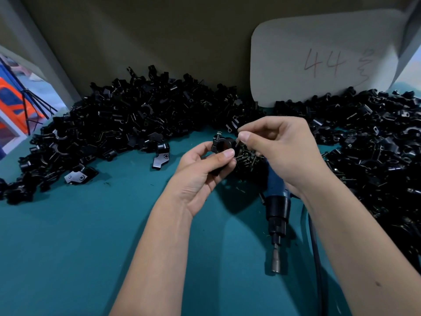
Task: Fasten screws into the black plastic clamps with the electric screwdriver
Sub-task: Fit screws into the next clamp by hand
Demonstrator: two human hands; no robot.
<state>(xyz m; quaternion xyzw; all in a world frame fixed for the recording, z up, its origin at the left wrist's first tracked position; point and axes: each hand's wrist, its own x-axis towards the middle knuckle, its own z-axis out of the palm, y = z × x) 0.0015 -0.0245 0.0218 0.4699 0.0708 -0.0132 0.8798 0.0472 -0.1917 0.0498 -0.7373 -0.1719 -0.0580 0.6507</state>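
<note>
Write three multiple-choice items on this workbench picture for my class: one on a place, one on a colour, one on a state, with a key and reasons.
1. Where does the blue and black electric screwdriver lie?
A. On the table under the right forearm
B. On top of the left pile
C. In the left hand

2. What colour is the table cover?
A. Red
B. Teal
C. White

3. What is the left hand doing?
A. Lying flat on the table
B. Gripping the screwdriver
C. Holding one black plastic clamp

Key: 1 A, it lies on the cover, bit towards the camera, with no hand on it. 2 B, the cloth is teal all round. 3 C, the thumb and fingers curl round the clamp, while the right hand pinches a small screw beside it.
</note>
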